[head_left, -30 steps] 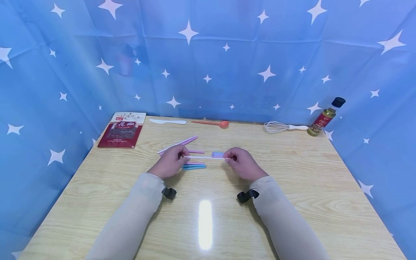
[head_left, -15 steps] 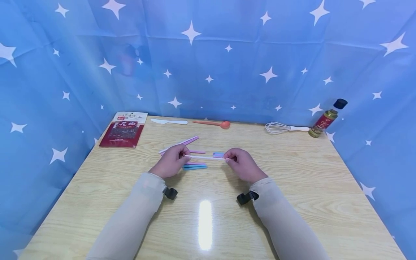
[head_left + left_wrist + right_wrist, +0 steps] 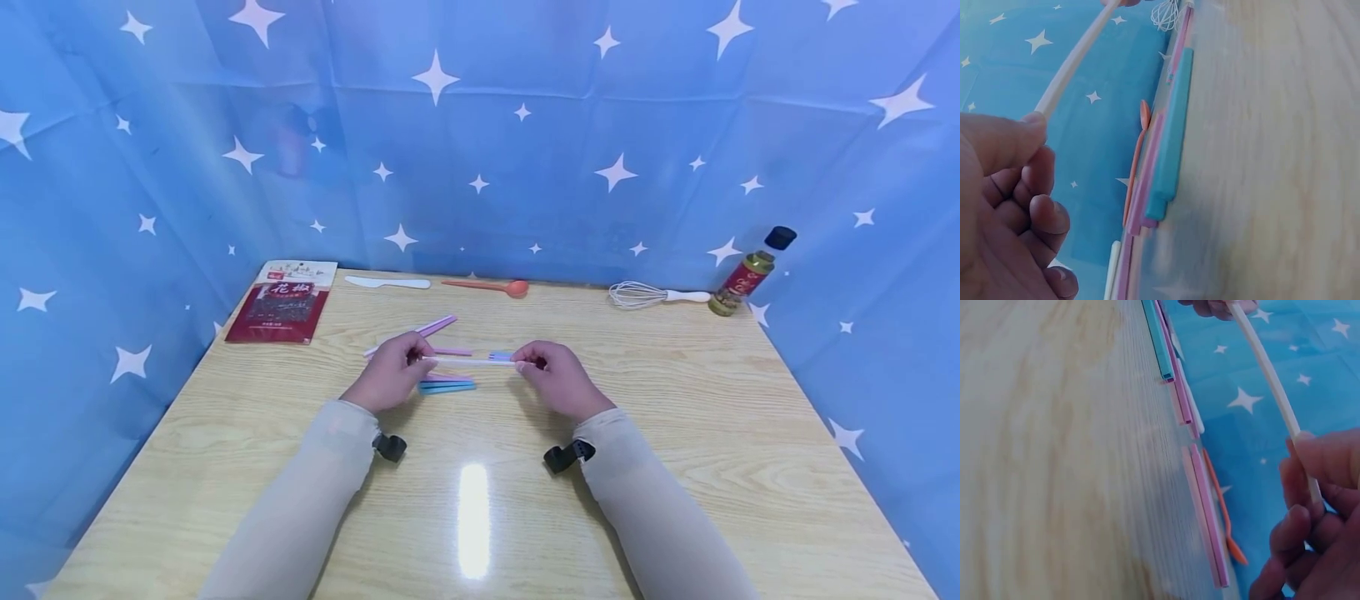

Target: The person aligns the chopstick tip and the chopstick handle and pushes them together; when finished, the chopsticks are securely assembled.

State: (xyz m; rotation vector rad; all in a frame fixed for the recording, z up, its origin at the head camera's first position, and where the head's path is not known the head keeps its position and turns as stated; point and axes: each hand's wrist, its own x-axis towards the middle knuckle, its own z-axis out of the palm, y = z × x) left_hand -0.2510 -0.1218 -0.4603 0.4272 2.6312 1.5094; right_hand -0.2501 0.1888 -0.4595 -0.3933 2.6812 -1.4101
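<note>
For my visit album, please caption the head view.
Left hand and right hand hold a white stick above a wooden table bearing pink sticks and blue sticks.

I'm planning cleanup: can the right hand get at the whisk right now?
Probably, after letting go: the right hand pinches a pale stick, but nothing visible blocks its way to the whisk.

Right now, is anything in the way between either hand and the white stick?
Nothing visible is: the left hand and the right hand each pinch the white stick directly, toward opposite ends, raised off the table. The pink sticks and blue sticks lie lower, apart from it.
</note>
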